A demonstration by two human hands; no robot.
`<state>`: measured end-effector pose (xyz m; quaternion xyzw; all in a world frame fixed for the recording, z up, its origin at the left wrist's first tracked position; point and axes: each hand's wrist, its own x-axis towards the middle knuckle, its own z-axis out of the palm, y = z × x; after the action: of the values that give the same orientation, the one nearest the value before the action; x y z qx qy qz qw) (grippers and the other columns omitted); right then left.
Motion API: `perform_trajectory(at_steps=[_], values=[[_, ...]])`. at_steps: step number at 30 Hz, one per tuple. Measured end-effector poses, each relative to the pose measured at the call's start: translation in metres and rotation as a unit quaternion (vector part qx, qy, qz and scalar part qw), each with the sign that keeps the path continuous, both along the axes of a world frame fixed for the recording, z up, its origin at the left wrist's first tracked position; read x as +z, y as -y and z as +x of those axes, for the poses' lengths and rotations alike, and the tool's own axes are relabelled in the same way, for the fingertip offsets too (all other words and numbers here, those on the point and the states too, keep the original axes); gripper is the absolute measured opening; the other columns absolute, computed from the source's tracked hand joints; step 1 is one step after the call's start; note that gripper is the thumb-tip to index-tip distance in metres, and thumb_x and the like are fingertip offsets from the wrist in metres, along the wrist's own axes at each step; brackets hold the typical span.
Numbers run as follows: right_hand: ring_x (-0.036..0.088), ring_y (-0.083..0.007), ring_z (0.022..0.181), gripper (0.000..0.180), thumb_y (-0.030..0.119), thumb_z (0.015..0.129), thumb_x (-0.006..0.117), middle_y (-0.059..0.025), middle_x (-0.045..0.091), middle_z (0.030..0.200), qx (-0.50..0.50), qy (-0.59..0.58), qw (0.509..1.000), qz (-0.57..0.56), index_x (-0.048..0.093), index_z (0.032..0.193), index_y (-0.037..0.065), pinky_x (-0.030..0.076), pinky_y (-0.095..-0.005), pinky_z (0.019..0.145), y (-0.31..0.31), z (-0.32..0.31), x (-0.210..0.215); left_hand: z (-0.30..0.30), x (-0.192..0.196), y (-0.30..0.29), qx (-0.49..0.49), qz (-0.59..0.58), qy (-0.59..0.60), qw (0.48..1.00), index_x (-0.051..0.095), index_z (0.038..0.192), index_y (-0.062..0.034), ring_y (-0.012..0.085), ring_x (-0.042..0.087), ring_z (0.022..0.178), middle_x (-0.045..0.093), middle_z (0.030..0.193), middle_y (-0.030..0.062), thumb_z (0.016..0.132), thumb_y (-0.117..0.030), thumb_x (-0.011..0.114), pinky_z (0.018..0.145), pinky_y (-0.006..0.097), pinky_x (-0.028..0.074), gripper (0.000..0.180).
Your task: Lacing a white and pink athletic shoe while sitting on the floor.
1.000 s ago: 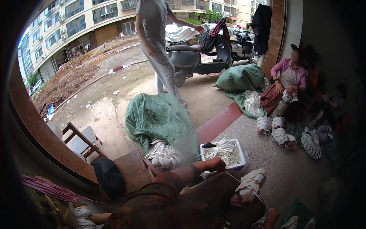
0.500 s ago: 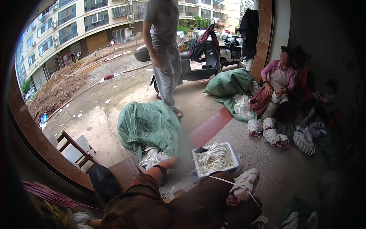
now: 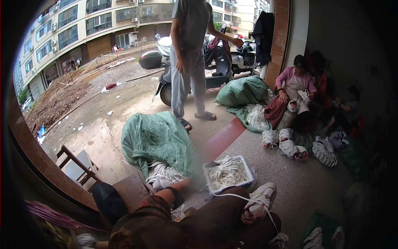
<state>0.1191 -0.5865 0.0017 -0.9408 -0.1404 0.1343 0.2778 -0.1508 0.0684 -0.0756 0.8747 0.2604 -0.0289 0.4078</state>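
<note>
A white shoe [image 3: 260, 202] with reddish parts rests on its side on my brown-clothed lap. From its eyelets a white shoelace [image 3: 232, 195] runs left across my knee, toward my left hand [image 3: 187, 183]. That hand, past a dark band on the wrist, is smeared by a hazy patch, so its fingers do not show. Just beyond it, a green woven sack [image 3: 155, 139] spills white shoes [image 3: 163, 176] at its near side. A white tub [image 3: 250, 179] heaped with white laces [image 3: 228, 173] stands in front of my knees. My right hand is out of the picture.
A wooden chair [image 3: 76, 166] stands left, near a brown board [image 3: 132, 191]. A person [image 3: 190, 54] stands beyond the sack, before a parked scooter [image 3: 215, 68]. At right, a seated person [image 3: 296, 83] handles a shoe among bundled shoes [image 3: 290, 145] and another green sack [image 3: 244, 91].
The standing person has shifted right and stretched one arm out. The seated person now holds a shoe with white lacing raised. My view has turned slightly; the shoe stays on my lap.
</note>
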Motion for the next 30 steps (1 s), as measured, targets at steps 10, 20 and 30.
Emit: perform_trajectory(at_steps=[10, 20, 30], values=[[0.054, -0.0165, 0.058, 0.011, 0.009, 0.076, 0.061, -0.0089, 0.060, 0.069, 0.091, -0.309, 0.894, 0.310, 0.059, 0.069, 0.001, 0.041, -0.0289, 0.052, -0.135, -0.026, 0.062, 0.113, 0.081, 0.108, -0.195, -0.319, 0.093, 0.923, 0.063, 0.078, -0.0090, 0.0086, 0.055, 0.061, 0.061, 0.069, -0.0004, 0.085, -0.022, 0.063, 0.056, 0.024, 0.044, 0.015], [0.045, -0.0101, 0.057, 0.017, 0.002, 0.067, 0.062, -0.0077, 0.052, 0.060, 0.174, -0.058, 0.943, 0.278, 0.045, 0.065, -0.003, 0.039, -0.0295, 0.052, -0.231, 0.011, 0.022, 0.185, 0.118, 0.175, -0.176, -0.271, 0.069, 0.944, 0.064, 0.084, 0.0011, 0.0107, 0.055, 0.070, 0.061, 0.073, 0.0036, 0.077, -0.017, 0.070, 0.063, 0.029, 0.046, 0.020], [0.061, -0.0169, 0.073, 0.017, -0.005, 0.077, 0.060, -0.0083, 0.061, 0.070, -0.065, -0.188, 0.874, 0.444, 0.051, 0.064, 0.002, 0.047, -0.0291, 0.066, -0.237, 0.011, 0.001, 0.194, 0.094, 0.181, -0.194, -0.297, 0.145, 0.924, 0.059, 0.111, 0.0051, 0.0125, 0.056, 0.084, 0.062, 0.093, 0.0058, 0.081, -0.014, 0.062, 0.076, 0.028, 0.046, 0.035]])
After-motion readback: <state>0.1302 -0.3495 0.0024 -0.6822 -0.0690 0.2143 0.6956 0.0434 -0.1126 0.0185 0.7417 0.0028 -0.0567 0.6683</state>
